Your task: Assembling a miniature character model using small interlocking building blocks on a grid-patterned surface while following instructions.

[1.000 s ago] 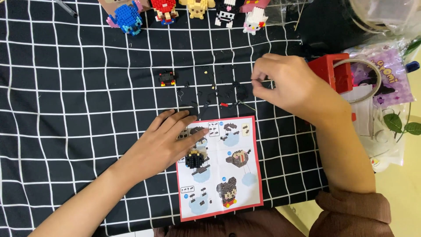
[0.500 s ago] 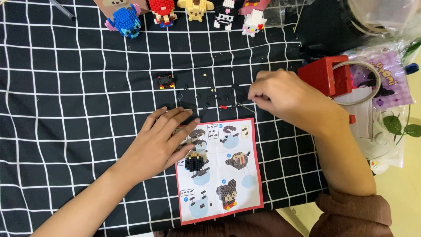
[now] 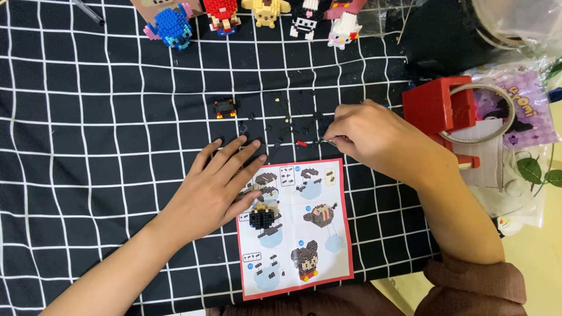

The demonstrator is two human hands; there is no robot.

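Note:
My left hand [image 3: 213, 187] lies flat, fingers spread, on the black grid-patterned cloth [image 3: 88, 146], its fingertips touching the upper left corner of a red-bordered instruction sheet [image 3: 295, 225]. A small dark brick assembly [image 3: 262, 216] rests on that sheet beside my fingers. My right hand [image 3: 374, 140] is pinched around thin metal tweezers [image 3: 328, 140], whose tip points left at tiny loose bricks [image 3: 293, 126], one of them red [image 3: 301, 143]. A small black, red and yellow part-built piece [image 3: 225, 107] sits further back on the cloth.
Several finished brick figures stand along the far edge: blue [image 3: 171, 24], red [image 3: 222, 13], yellow [image 3: 266, 11], black-and-white [image 3: 304, 22], white-and-pink [image 3: 343, 29]. A red tape dispenser [image 3: 445, 108] and plastic bags [image 3: 515, 117] lie right. The cloth's edge runs along the right.
My right hand has moved left and toward me, from the far loose bricks to just above the sheet. My left hand has barely shifted.

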